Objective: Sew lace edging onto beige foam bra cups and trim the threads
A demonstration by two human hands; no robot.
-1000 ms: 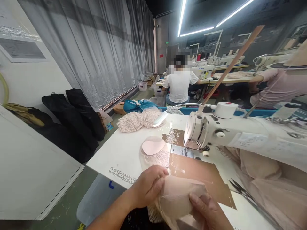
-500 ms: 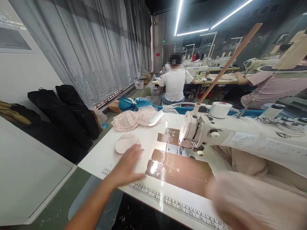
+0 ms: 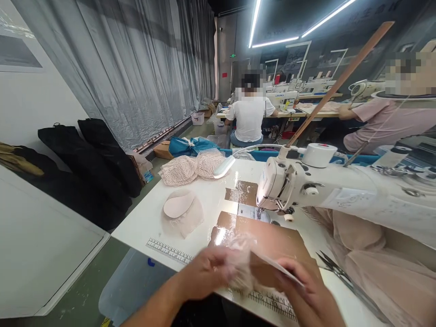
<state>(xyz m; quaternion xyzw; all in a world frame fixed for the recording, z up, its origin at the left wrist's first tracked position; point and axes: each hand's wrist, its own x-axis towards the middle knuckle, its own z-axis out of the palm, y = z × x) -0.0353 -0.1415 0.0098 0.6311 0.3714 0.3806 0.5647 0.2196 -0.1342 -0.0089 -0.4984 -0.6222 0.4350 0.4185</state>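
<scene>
Over the front edge of the sewing table, both hands are close together. My left hand [image 3: 213,270] is closed on a piece of sheer beige fabric [image 3: 242,261], blurred by motion. My right hand [image 3: 303,284] grips a thin, pale flat piece [image 3: 274,263], seen nearly edge-on beside that fabric. Whether the two pieces are joined I cannot tell. To the left lies a pale oval pad [image 3: 177,205] on a sheer fabric piece [image 3: 190,220]. Behind the hands stands a white sewing machine [image 3: 272,184], its needle area above a metal plate [image 3: 248,211].
Scissors [image 3: 337,271] lie at the right near heaped beige fabric [image 3: 384,268]. Lacy cups [image 3: 180,171] sit at the back left below a lamp [image 3: 223,168]. Brown sheeting [image 3: 282,236] covers part of the table. A person in white [image 3: 248,118] and another in pink [image 3: 378,118] sit ahead.
My left hand has moved from near the oval pad to the front middle. My right hand has come in from the right, and the scissors are now uncovered.
</scene>
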